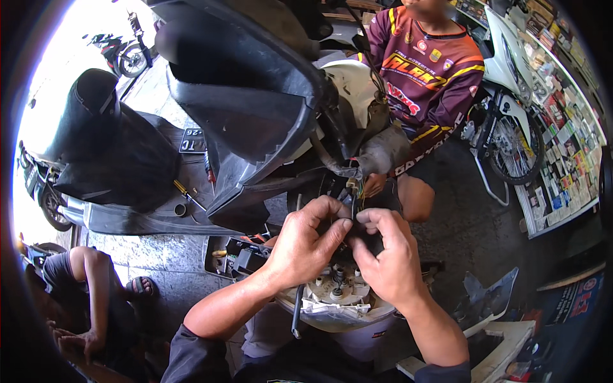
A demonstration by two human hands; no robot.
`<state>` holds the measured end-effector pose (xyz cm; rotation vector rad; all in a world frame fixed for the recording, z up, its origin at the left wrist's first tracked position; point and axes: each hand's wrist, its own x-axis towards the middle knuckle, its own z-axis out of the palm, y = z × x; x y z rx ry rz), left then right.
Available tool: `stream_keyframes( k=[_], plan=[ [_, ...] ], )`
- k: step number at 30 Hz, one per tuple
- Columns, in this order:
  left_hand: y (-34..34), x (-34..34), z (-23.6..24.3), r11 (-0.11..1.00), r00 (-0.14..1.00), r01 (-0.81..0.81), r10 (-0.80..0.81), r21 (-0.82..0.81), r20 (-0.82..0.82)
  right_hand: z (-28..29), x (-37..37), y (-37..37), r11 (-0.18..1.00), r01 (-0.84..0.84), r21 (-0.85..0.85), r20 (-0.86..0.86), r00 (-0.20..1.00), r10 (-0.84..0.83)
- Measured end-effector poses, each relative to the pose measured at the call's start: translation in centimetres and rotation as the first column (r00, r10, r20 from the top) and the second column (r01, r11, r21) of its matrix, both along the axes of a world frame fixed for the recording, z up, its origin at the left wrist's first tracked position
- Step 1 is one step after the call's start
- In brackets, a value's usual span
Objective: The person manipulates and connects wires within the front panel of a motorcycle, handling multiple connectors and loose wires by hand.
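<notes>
My left hand (pixel 308 241) and my right hand (pixel 391 258) meet in front of the scooter's stripped front end, thumbs and forefingers pinched close together. A thin black cable (pixel 355 205) comes down from a bundle of wires and connectors (pixel 353 186) into both pinches; its end is hidden by my fingers. Below my hands lies a headlight unit (pixel 335 305), its pale back with bulb sockets turned upward. Just above the wires is the bare grey steering-head part (pixel 383 153) of the scooter.
Black scooter bodywork (pixel 236 127) rises at upper left. On its footboard lie a yellow-handled screwdriver (pixel 188 193) and a black ring-shaped part (pixel 181 209). Another person (pixel 421 76) sits opposite, one hand (pixel 375 185) near the wires; someone else (pixel 89 300) crouches at lower left. A parked motorcycle (pixel 511 121) stands right.
</notes>
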<state>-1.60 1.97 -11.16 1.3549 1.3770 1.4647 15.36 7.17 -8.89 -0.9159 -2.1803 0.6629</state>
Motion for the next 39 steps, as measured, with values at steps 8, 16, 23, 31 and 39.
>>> stream_keyframes(
  k=[8,16,23,31,39],
  plan=[
    [0.8,-0.3,0.3,0.990,0.986,0.055,-0.033,-0.133,0.161,-0.7,-0.5,0.7,0.931,-0.088,0.355,0.046,0.996,0.076],
    [0.6,0.7,0.6,0.991,0.999,-0.054,0.053,-0.121,-0.005,-0.5,-0.2,0.5,0.904,-0.100,0.416,-0.052,0.990,0.133],
    [0.6,0.8,1.3,0.987,0.995,-0.061,0.049,-0.146,-0.085,1.4,1.9,-0.1,0.984,-0.079,0.160,-0.292,0.948,0.123],
    [0.0,-0.1,1.5,0.973,0.986,0.148,-0.158,-0.177,-0.048,1.7,2.8,1.8,0.959,-0.050,-0.278,-0.354,0.934,-0.054],
    [0.3,-0.7,-0.4,0.990,0.982,0.134,-0.127,0.039,-0.137,1.1,0.6,4.0,0.981,0.160,-0.111,-0.079,0.982,-0.170]
  ],
)
